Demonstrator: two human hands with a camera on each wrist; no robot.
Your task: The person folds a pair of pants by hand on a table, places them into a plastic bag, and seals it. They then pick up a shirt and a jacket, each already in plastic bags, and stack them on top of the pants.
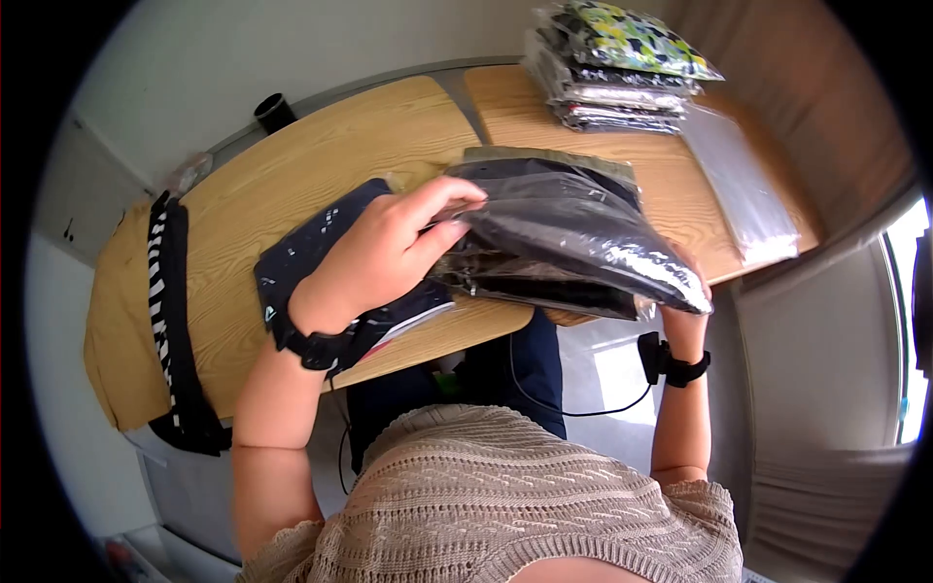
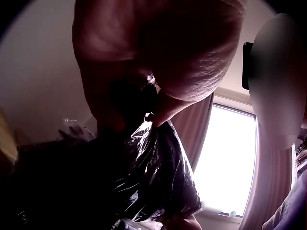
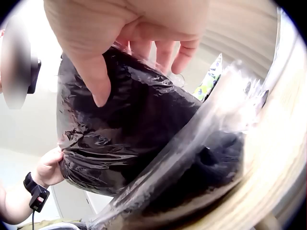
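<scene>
A dark folded garment in a clear plastic bag (image 1: 583, 228) is held tilted above the table between both hands. At its left end, my left hand (image 1: 384, 238) pinches the gathered plastic between thumb and fingers. My right hand (image 3: 129, 28) grips the opposite end, thumb on the near face and fingers behind; the head view mostly hides it behind the bag. Below lie more bagged clothes, one dark (image 3: 216, 158) and one with an olive edge (image 1: 486, 154). A navy bagged garment (image 1: 316, 233) lies under my left forearm.
A stack of bagged clothes (image 1: 622, 83) stands at the back right, beside flat clear plastic bags (image 1: 743, 189). Across the left table end lie a black-and-white striped garment (image 1: 165, 291) and a tan cloth (image 1: 121, 321). A dark cup (image 1: 275, 114) is beyond the back edge.
</scene>
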